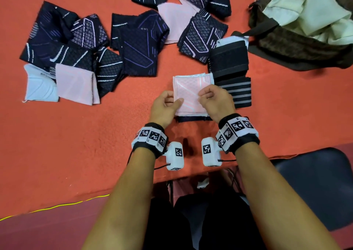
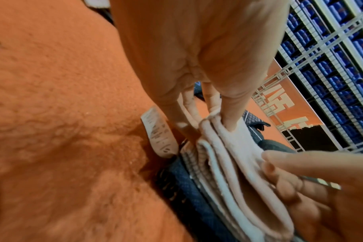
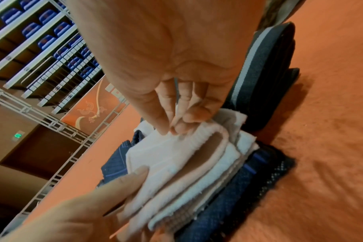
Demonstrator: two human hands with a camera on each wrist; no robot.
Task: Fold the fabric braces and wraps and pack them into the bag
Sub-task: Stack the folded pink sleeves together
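Currently, head view: both hands work a pink folded brace (image 1: 191, 94) at frame centre, atop a stack whose dark bottom layer shows at the near edge. Left hand (image 1: 165, 106) pinches the brace's left edge, thumb on top. Right hand (image 1: 214, 100) has fingers curled, nipping the right side. Judged step: squaring the fold on the stack; packing not yet begun. The brown bag (image 1: 298, 39) lies open at upper right, pale lining showing. Black striped wraps (image 1: 232, 77) sit just right of the stack. Dark patterned braces (image 1: 137, 45) are spread across the upper left and upper centre, many apparently still to be handled.

Left wrist view: thumb and fingers clamp the pink layers (image 2: 224, 147); the right hand's fingers reach in from lower right. A white care label (image 2: 158, 132) pokes out at centre; its print is too blurred to read.

Right wrist view: fingertips (image 3: 176, 126) pinch the top pale layer over the navy layers (image 3: 234, 193). Background banner lettering unreadable.

Next move likely calls for flattening the fold, then carrying the stack to the bag with a firm two-sided hold, lest layers slide.
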